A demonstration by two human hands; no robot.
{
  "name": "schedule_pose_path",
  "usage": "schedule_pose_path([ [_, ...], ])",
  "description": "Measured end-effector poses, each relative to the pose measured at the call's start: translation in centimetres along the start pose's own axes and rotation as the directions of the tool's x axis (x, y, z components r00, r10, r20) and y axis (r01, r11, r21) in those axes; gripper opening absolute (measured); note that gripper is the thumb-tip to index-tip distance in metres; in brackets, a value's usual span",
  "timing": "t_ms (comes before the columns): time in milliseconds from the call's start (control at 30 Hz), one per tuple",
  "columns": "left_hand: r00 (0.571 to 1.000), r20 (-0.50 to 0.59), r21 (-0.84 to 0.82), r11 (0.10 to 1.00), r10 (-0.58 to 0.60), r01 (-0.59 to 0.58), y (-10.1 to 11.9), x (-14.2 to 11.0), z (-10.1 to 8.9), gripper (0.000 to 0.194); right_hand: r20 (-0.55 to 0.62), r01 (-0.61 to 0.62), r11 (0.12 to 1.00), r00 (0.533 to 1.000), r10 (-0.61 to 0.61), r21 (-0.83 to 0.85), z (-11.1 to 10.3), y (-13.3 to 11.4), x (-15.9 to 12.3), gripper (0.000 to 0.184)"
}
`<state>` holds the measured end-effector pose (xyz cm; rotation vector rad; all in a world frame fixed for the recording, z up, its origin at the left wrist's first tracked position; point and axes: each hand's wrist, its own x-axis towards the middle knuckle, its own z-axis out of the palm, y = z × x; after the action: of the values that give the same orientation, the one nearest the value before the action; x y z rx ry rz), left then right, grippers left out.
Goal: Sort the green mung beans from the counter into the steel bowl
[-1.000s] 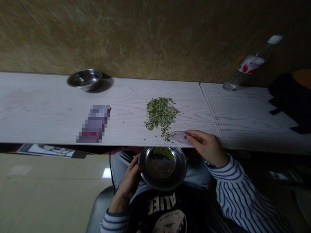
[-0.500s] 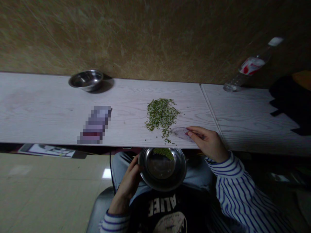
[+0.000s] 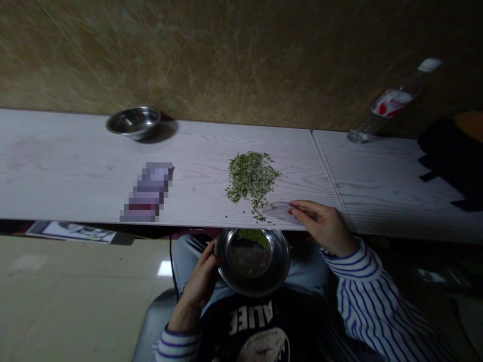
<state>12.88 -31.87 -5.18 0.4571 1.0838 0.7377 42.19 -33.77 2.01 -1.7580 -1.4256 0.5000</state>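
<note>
My left hand (image 3: 204, 276) grips the left rim of a steel bowl (image 3: 253, 284), tilted just below the table's front edge over my lap. Small green beans (image 3: 253, 236) lie along the bowl's far inner side. A thin, clear, curved plastic piece (image 3: 279, 211) is pinched between the thumb and fingers of my right hand (image 3: 326, 223), close to the tabletop. Its left end is beside a trail of beans leading toward the front edge. Behind it a pile of green beans mixed with whitish grains (image 3: 252, 175) is spread on the table.
A second steel bowl (image 3: 134, 125) stands at the back left of the pale wooden table (image 3: 199, 151). Nearer the front lies a pixelated flat object (image 3: 147, 193). A plastic bottle (image 3: 390, 103) stands at the back right, near a dark item (image 3: 449, 156).
My right hand and the plastic piece have shifted slightly toward the front edge. The bowl, my left hand and the pile look unchanged.
</note>
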Motion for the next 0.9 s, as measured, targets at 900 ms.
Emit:
schedule_pose_path([
  [900, 1.000, -0.006, -0.006, 1.000, 0.004, -0.004, -0.30, 0.21, 0.06, 0.059, 0.035, 0.013, 1.000, 0.999, -0.013, 0.008, 0.05, -0.14, -0.23, 0.023],
])
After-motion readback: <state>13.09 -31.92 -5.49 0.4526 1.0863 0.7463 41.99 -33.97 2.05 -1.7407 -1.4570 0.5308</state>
